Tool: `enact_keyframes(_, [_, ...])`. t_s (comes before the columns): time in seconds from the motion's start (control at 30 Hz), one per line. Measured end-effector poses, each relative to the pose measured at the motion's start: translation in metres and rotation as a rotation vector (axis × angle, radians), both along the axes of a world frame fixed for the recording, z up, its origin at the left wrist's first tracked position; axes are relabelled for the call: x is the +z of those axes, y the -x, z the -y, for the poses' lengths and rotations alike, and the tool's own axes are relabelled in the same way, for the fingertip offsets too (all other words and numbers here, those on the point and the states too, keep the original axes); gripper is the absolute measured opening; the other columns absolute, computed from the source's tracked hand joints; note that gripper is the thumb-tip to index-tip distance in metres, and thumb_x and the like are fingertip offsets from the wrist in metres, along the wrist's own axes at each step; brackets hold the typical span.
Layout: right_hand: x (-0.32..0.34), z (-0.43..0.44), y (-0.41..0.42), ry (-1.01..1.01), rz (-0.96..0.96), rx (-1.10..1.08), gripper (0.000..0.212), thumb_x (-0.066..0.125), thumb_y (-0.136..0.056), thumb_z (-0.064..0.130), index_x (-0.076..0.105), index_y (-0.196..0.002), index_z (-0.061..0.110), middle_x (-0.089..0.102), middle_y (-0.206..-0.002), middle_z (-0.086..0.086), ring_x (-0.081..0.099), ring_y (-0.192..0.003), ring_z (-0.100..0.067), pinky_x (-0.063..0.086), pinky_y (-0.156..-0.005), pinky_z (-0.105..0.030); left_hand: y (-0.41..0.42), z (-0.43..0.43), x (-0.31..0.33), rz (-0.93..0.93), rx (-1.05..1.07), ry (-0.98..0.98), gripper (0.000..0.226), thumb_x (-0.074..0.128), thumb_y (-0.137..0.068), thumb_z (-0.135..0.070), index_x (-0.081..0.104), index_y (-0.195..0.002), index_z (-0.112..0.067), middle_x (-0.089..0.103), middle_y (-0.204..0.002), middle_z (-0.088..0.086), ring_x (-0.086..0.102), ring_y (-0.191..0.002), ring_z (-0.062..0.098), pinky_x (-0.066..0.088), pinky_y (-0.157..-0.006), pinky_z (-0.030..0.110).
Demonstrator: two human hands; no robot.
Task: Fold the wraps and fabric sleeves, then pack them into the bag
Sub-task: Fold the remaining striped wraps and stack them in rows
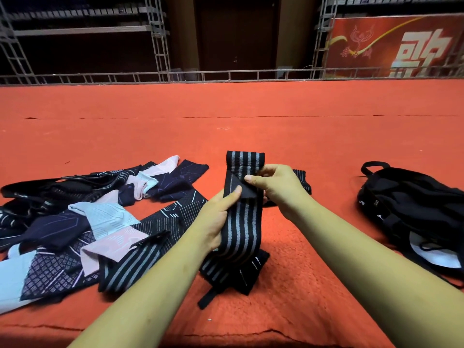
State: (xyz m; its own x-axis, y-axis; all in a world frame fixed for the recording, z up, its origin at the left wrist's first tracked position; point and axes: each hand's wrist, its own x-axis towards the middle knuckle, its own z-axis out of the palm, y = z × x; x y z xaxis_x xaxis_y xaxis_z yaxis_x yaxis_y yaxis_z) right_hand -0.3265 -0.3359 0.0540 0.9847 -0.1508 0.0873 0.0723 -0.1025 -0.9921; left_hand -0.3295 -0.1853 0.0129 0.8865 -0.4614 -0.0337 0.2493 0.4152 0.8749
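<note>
The red carpet (301, 136) stretched out in front of you. The loose pile of fabric sleeves (75, 217) sprawled on it to your left, and the black bag (414, 209) lay slumped to your right, well apart from both hands.

Between them you had the striped wrap (241, 222) raised, its long axis running straight away from you: the top end stood up past your fingers and the lower end trailed down onto the carpet between your forearms. That was the relation the next fold depended on, in my judgement. The free length lay below your grip, towards you, so it would have had to come up along that same line.

Your left hand (218, 217) gripped the wrap's left edge at mid-height, thumb flat across the front. Your right hand (281, 189) pinched the right edge a little higher, thumb on the dark fastening patch (247, 189). It was also the hand nearer the bag.

The fingers of both hands were hidden behind the wrap. The bag's opening was hard to make out, and your right hand partly covered a dark striped piece (301, 179) behind it. A second wrap (130, 264) lay beside the pile.
</note>
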Motion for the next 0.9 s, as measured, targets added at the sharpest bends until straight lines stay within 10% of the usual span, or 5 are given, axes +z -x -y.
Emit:
enact_keyframes(0.17, [0.006, 0.007, -0.009, -0.173, -0.027, -0.087, 0.07, 0.084, -0.075, 0.037, 0.044, -0.129, 0.017, 0.07, -0.109, -0.01, 0.071, -0.095, -0.025, 0.057, -0.088, -0.048, -0.003, -0.003, -0.002, 0.054, 0.063, -0.129, 0.02, 0.054, -0.098, -0.009, 0.065, -0.116, -0.013, 0.073, -0.096, 0.011, 0.07, -0.078, 0.022, 0.057, -0.069, 0.034])
enact_keyframes(0.33, [0.021, 0.01, -0.013, -0.171, 0.101, 0.036, 0.013, 0.075, -0.084, 0.006, 0.068, -0.094, 0.009, 0.075, -0.086, -0.007, 0.073, -0.083, -0.023, 0.059, -0.076, -0.04, -0.003, -0.007, 0.0, 0.006, 0.01, -0.22, 0.026, 0.057, -0.098, -0.023, 0.067, -0.113, -0.003, 0.071, -0.107, 0.022, 0.072, -0.088, 0.029, 0.058, -0.078, 0.039])
enact_keyframes(0.47, [0.033, 0.01, -0.015, -0.143, 0.258, -0.022, 0.016, 0.074, -0.083, 0.002, 0.067, -0.089, 0.015, 0.07, -0.085, -0.005, 0.069, -0.084, -0.022, 0.058, -0.082, -0.04, 0.001, -0.003, 0.004, -0.148, -0.115, -0.277, 0.059, 0.05, -0.097, -0.049, 0.065, -0.117, 0.005, 0.068, -0.111, 0.031, 0.068, -0.103, 0.043, 0.055, -0.093, 0.049])
enact_keyframes(0.67, [0.038, 0.008, -0.002, -0.037, 0.418, 0.085, 0.019, 0.069, -0.087, 0.001, 0.065, -0.09, 0.019, 0.066, -0.084, 0.006, 0.061, -0.081, -0.006, 0.051, -0.081, -0.026, -0.017, -0.001, 0.031, -0.23, -0.01, 0.042, 0.051, 0.043, -0.102, -0.044, 0.066, -0.11, 0.001, 0.066, -0.113, 0.027, 0.071, -0.092, 0.035, 0.06, -0.071, 0.039])
enact_keyframes(0.9, [0.011, -0.001, 0.013, 0.11, 0.236, 0.214, 0.022, 0.066, -0.088, -0.001, 0.064, -0.09, 0.021, 0.057, -0.082, 0.001, 0.045, -0.06, -0.011, 0.036, -0.056, -0.024, -0.036, -0.007, 0.048, -0.242, 0.122, 0.269, 0.052, 0.046, -0.086, -0.022, 0.05, -0.131, 0.006, 0.046, -0.133, 0.021, 0.047, -0.124, 0.033, 0.032, -0.116, 0.039])
